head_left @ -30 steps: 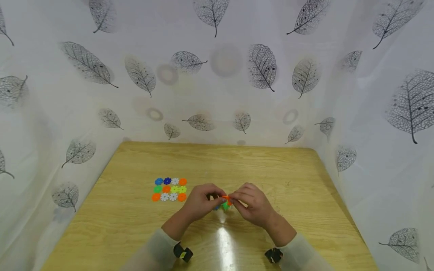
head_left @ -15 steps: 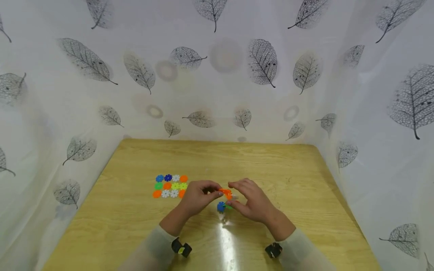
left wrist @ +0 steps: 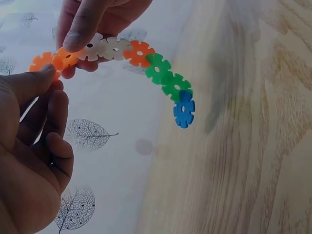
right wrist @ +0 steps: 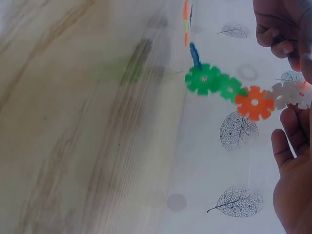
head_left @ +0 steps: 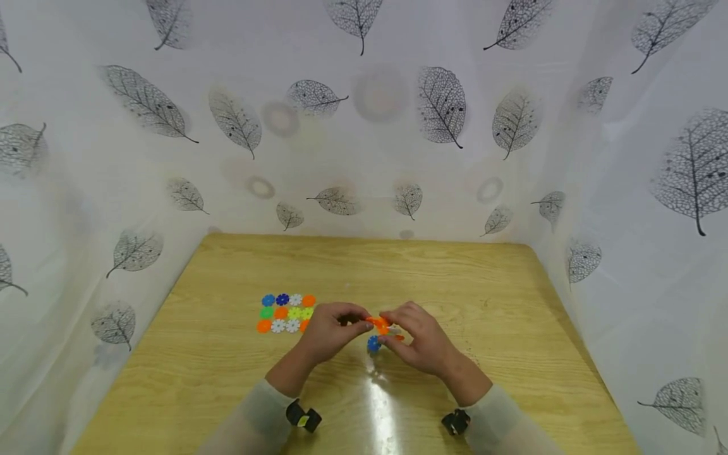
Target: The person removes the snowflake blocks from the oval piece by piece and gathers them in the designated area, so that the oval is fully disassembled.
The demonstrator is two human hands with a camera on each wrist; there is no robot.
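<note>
A curved chain of notched snowflake discs hangs between the hands, running from orange through white, orange and green to a blue disc [left wrist: 184, 109] at its free end. My left hand [head_left: 334, 333] pinches the orange disc [left wrist: 44, 64] at the other end between thumb and fingers. Close beside it, my right hand [head_left: 422, 340] grips the chain around the neighbouring orange disc [left wrist: 67, 57] and a white disc [left wrist: 92, 47]. The green discs [right wrist: 204, 79] dangle past the right hand, toward the table. Fingers partly cover the held discs.
On the wooden table [head_left: 227, 385], loose discs [head_left: 282, 313] in blue, white, orange, green and yellow lie in rows left of the hands. A white curtain [head_left: 364, 145] with a leaf print surrounds the table's back and sides.
The right fingers parted from the orange discs half a second ago and now close on the chain again. The left hand keeps its pinch; the blue end has swung into view.
</note>
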